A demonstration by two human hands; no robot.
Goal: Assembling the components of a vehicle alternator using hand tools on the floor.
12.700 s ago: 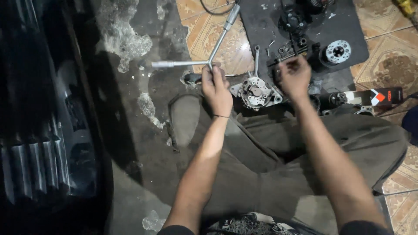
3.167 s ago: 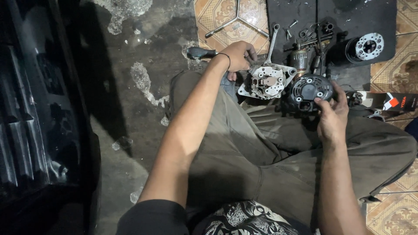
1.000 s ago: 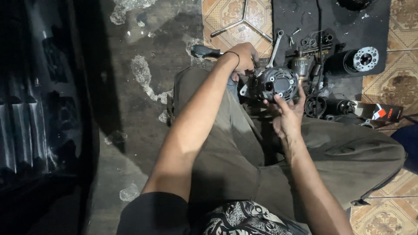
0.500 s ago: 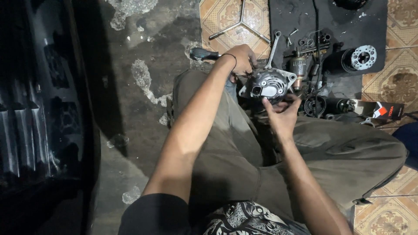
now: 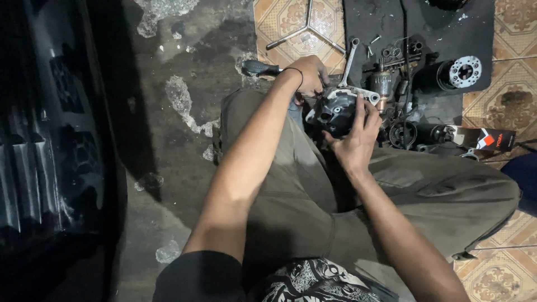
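The alternator housing (image 5: 338, 109), a grey cast-metal shell with dark openings, sits over the person's knee at about 12 o'clock from the torso, at the near edge of the black mat (image 5: 475, 33). The right hand (image 5: 353, 142) cups it from 5 o'clock, fingers spread and curled over its face, so it has a firm hold. The left hand (image 5: 309, 75) is closed at the housing's 10 o'clock edge, beside a dark-handled tool (image 5: 259, 68); whether it grips that tool cannot be told. To do this well, I judge the right hand should keep the shell square and steady while the left works, so nothing slips. A spanner (image 5: 349, 60) lies at 12 o'clock, a 3-armed wrench (image 5: 306, 27) beyond it, small bolts (image 5: 391, 53) and a rotor (image 5: 464, 71) toward 2 o'clock.
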